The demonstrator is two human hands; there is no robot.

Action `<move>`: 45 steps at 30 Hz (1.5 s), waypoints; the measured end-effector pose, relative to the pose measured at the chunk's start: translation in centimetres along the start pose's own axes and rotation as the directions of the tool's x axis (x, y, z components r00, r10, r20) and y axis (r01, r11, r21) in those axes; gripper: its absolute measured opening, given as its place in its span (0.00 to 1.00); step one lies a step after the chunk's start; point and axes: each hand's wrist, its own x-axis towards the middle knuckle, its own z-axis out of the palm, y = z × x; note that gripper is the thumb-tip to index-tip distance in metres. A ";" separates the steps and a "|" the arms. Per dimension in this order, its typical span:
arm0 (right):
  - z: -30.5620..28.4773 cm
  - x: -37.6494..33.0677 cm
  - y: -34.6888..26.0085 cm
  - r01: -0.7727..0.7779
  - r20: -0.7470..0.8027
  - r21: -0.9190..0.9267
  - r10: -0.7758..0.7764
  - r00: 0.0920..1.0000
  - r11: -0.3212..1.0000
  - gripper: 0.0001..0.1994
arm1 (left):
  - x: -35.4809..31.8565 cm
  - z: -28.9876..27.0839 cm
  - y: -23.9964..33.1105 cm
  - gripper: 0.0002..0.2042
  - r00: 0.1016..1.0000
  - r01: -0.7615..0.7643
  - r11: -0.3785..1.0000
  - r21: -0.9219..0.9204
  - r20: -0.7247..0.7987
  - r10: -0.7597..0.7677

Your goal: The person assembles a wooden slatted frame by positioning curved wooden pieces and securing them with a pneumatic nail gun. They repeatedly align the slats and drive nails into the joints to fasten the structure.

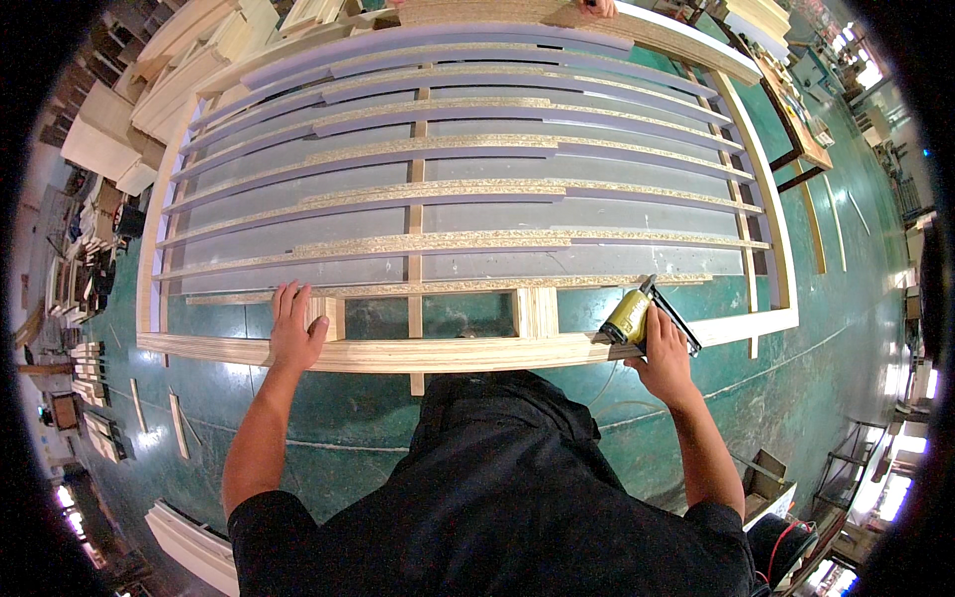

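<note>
A big wooden frame is laid flat over the green floor, with long chipboard slats running across it from 9 to 3 o'clock. The near rail of the frame is being fixed.

The left hand is laid flat on the near rail, fingers spread, at approx. 8 o'clock from the frame centre. The right hand is closed around the handle of a yellow nail gun, at approx. 4 o'clock. The nose of the gun seems to be set near the joint of rail and lowest slat; contact cannot be told exactly, as the view is bent here.

For a good shot, the nose should be held square to the wood, w/ firm pressure downward. The rail should be kept pressed by the flat hand so it does not jump. This hand is well apart from the gun, which is judged safe. The short upright block lies just left of the gun.

At 12 o'clock, another person's hand rests on the far rail.
</note>
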 end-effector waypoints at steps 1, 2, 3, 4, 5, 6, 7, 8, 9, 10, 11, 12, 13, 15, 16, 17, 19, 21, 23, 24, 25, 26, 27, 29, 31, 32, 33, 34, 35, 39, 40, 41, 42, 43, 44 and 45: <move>-0.1 0.0 0.0 -0.001 0.001 0.000 0.001 1.000 1.000 0.62 | 0.0 0.0 0.1 0.33 1.000 0.003 1.000 -0.001 -0.001 -0.003; -0.1 0.0 -0.1 -0.002 0.001 -0.001 0.002 1.000 1.000 0.62 | 0.0 0.0 0.0 0.33 1.000 0.002 1.000 -0.002 -0.003 -0.002; -0.1 0.0 -0.1 0.000 -0.001 0.000 0.000 1.000 1.000 0.62 | 0.0 0.1 0.0 0.33 1.000 0.001 1.000 -0.004 -0.005 -0.001; -0.2 0.0 -0.1 0.002 -0.004 0.001 -0.002 1.000 1.000 0.62 | 0.0 0.1 0.0 0.33 1.000 0.000 1.000 -0.005 -0.007 -0.001; -0.2 -0.1 -0.1 0.004 -0.006 0.003 -0.004 1.000 1.000 0.62 | -0.1 0.1 -0.1 0.33 1.000 0.006 1.000 -0.002 -0.001 -0.006; -0.2 0.0 -0.1 0.002 -0.005 0.005 -0.002 1.000 1.000 0.62 | 0.0 0.0 0.0 0.33 1.000 0.011 1.000 0.001 0.005 -0.011; -0.2 0.0 -0.1 0.000 -0.003 0.006 0.000 1.000 1.000 0.62 | 0.0 0.0 0.1 0.33 1.000 0.016 1.000 0.004 0.011 -0.017; -0.2 0.0 -0.1 -0.001 -0.002 0.008 0.001 1.000 1.000 0.62 | 0.0 0.0 0.1 0.33 1.000 0.016 1.000 0.004 0.010 -0.016; -0.2 0.0 -0.2 -0.002 0.001 0.011 0.002 1.000 1.000 0.62 | 0.0 0.0 0.0 0.33 1.000 0.016 1.000 0.004 0.010 -0.016; -0.3 0.1 -0.3 -0.003 0.003 0.014 0.003 1.000 1.000 0.62 | 0.0 0.0 0.0 0.33 1.000 0.016 1.000 0.005 0.010 -0.016; -0.3 0.1 -0.3 -0.004 0.005 0.016 0.004 1.000 1.000 0.62 | 0.0 0.0 0.0 0.33 1.000 0.017 1.000 0.003 0.011 -0.017; -0.3 0.0 -0.3 -0.002 0.002 0.017 0.002 1.000 1.000 0.62 | 0.0 0.0 0.1 0.33 1.000 0.018 1.000 0.001 0.012 -0.018; -0.3 0.0 -0.2 0.001 -0.001 0.017 -0.001 1.000 1.000 0.62 | 0.0 -0.1 0.2 0.33 1.000 0.018 1.000 -0.001 0.014 -0.018; -0.2 0.0 -0.1 0.002 -0.004 0.016 -0.002 1.000 1.000 0.62 | 0.1 -0.2 0.3 0.34 1.000 0.022 1.000 -0.006 0.019 -0.022; -0.1 0.0 0.0 0.000 -0.004 0.013 0.000 1.000 1.000 0.62 | 0.1 -0.2 0.3 0.34 0.999 0.025 1.000 -0.009 0.022 -0.025; 0.0 0.0 0.0 -0.002 -0.005 0.011 0.002 1.000 1.000 0.62 | 0.1 -0.2 0.3 0.34 0.999 0.027 1.000 -0.007 0.023 -0.026; 0.0 0.0 0.0 -0.003 0.000 0.013 0.003 1.000 1.000 0.62 | 0.1 -0.1 0.3 0.34 0.999 0.031 1.000 0.000 0.026 -0.031; -0.1 0.0 -0.1 -0.006 0.004 0.012 0.006 1.000 1.000 0.61 | 0.1 -0.2 0.3 0.34 0.999 0.029 1.000 -0.005 0.025 -0.029; -0.2 0.0 -0.2 -0.010 0.008 0.007 0.010 1.000 1.000 0.61 | 0.2 -0.2 0.3 0.34 0.999 0.027 1.000 -0.011 0.027 -0.027; -0.2 0.0 -0.1 -0.004 0.002 0.007 0.004 1.000 1.000 0.61 | 0.2 -0.2 0.3 0.34 0.999 0.027 1.000 -0.014 0.027 -0.027; -0.1 0.0 0.0 0.001 -0.003 0.007 -0.001 1.000 1.000 0.61 | 0.3 -0.2 0.3 0.34 0.999 0.027 0.999 -0.018 0.028 -0.027; -0.1 0.0 0.1 0.007 -0.009 0.006 -0.007 1.000 1.000 0.61 | 0.2 -0.2 0.3 0.34 0.999 0.029 1.000 -0.008 0.033 -0.029; -0.2 0.0 0.0 -0.005 0.002 0.003 0.005 1.000 1.000 0.61 | 0.2 -0.2 0.4 0.34 0.999 0.031 1.000 0.001 0.036 -0.031; -0.4 0.1 -0.2 -0.029 0.025 -0.006 0.029 0.999 1.000 0.61 | 0.3 -0.3 0.5 0.34 0.999 0.028 1.000 0.004 0.035 -0.028; -0.3 0.0 -0.2 -0.012 0.011 0.003 0.012 1.000 1.000 0.61 | 0.1 -0.3 0.4 0.34 0.999 0.023 1.000 -0.006 0.030 -0.023; -0.3 0.0 -0.1 -0.004 0.004 0.008 0.004 1.000 1.000 0.61 | 0.2 -0.3 0.4 0.34 0.999 0.023 1.000 -0.009 0.030 -0.022; -0.3 0.0 -0.2 -0.003 0.004 0.010 0.003 1.000 1.000 0.61 | 0.2 -0.3 0.4 0.34 0.999 0.022 1.000 -0.011 0.030 -0.022; -0.3 0.0 -0.2 -0.003 0.004 0.011 0.003 1.000 1.000 0.61 | 0.1 -0.3 0.3 0.34 0.999 0.022 1.000 -0.014 0.031 -0.022; -0.3 0.0 -0.3 -0.002 0.004 0.013 0.002 1.000 1.000 0.61 | 0.1 -0.3 0.2 0.34 0.999 0.019 1.000 -0.015 0.031 -0.018; -0.3 0.0 -0.2 -0.005 0.015 0.001 0.005 1.000 1.000 0.61 | 0.1 -0.2 0.0 0.33 1.000 0.007 1.000 -0.018 0.016 -0.006; -0.2 0.0 -0.1 -0.009 0.023 0.000 0.009 1.000 1.000 0.61 | 0.1 -0.1 0.1 0.33 1.000 0.004 1.000 -0.019 0.009 -0.004; 0.0 0.1 -0.1 -0.012 0.029 -0.002 0.013 0.999 1.000 0.61 | 0.0 -0.3 0.0 0.33 0.999 0.027 0.999 -0.025 0.024 -0.027; 0.4 -0.1 0.1 -0.019 0.028 -0.020 0.019 0.999 1.000 0.61 | 0.0 -0.4 0.1 0.33 0.998 0.049 0.998 -0.042 0.038 -0.047; 0.3 -0.1 0.4 -0.021 0.027 -0.044 0.022 0.999 0.999 0.61 | 0.1 -0.2 0.6 0.33 0.996 0.075 0.995 -0.062 0.049 -0.072; 0.4 0.0 0.2 -0.047 0.058 -0.041 0.049 0.997 0.998 0.60 | 0.3 -0.1 0.4 0.33 0.996 0.067 0.997 -0.026 0.053 -0.065; 0.5 0.1 0.3 -0.065 0.083 -0.056 0.069 0.994 0.996 0.60 | 0.2 0.1 -0.4 0.34 0.997 0.062 0.998 -0.007 0.053 -0.062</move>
